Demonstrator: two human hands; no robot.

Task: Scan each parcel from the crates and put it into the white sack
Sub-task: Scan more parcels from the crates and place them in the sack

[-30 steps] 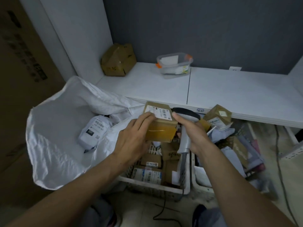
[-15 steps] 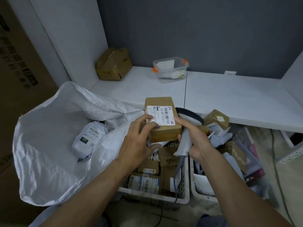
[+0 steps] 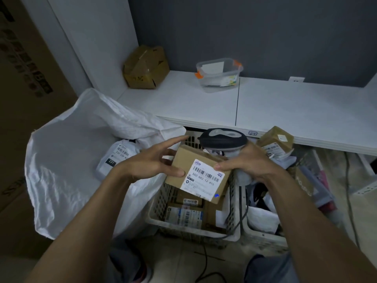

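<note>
Ctr of frame: brown parcel [image 3: 201, 178] w/ white barcode label, held in the air, tilted, label facing the camera, over the left crate [image 3: 158, 207]. Left hand [image 3: 146, 162] pinched its left edge: thumb on the front face, middle fingers behind, index finger straight out toward upper right, off the box. Right hand [image 3: 253, 163] was wrapped round the grip of the scanner [image 3: 222, 139], whose dark head sat just above & behind the parcel. That hand's thumb also pressed on the label's right end. Scanner cable [image 3: 243, 209] dropped down btwn the two crates.

Left crate, bottom ctr: white perforated plastic, several more labelled boxes inside. Right crate [image 3: 263, 235] sat against it on the right, w/ white bags in it; most contents hidden by the right arm. Small brown box [image 3: 275, 139] sat just right of the scanner head, atop a pile.

White sack [image 3: 67, 160] filled the left of frame, mouth open, just beside the left crate. One white mailer [image 3: 116, 158] marked 231 lay inside, near the left hand.

Upper frame: white tabletop [image 3: 183, 103] w/ a dented cardboard box [image 3: 145, 68] in its left corner & a clear tub [image 3: 219, 75] w/ orange clips near ctr, the two apart.
</note>
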